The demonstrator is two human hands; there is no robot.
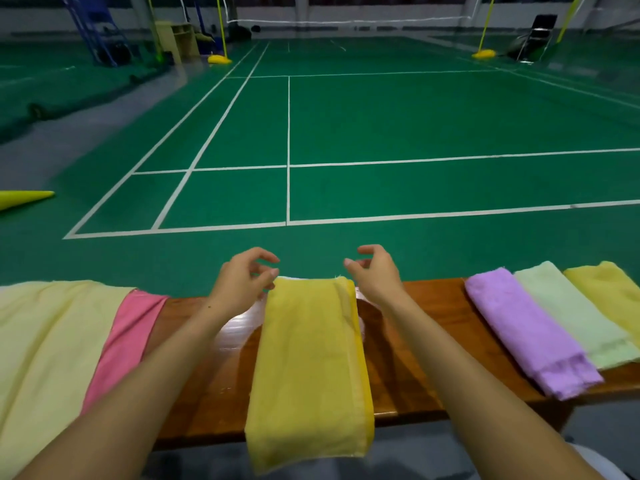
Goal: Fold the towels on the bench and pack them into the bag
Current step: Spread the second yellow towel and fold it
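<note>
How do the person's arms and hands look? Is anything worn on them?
Both forearms are bare as far as the view shows, with no sleeves visible. The left hand and the right hand wear no gloves, and no rings, watch or bracelet can be seen.

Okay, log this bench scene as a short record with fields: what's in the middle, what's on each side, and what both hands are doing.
surface: wooden bench
centre: yellow towel, folded into a long strip, near end hanging over the bench edge
left side: pale yellow cloth and pink cloth, unfolded
right side: folded purple towel, pale green towel, another yellow towel
left hand: fingers loosely curled at the strip's far corner
right hand: same, opposite corner
bag: not in view
</note>
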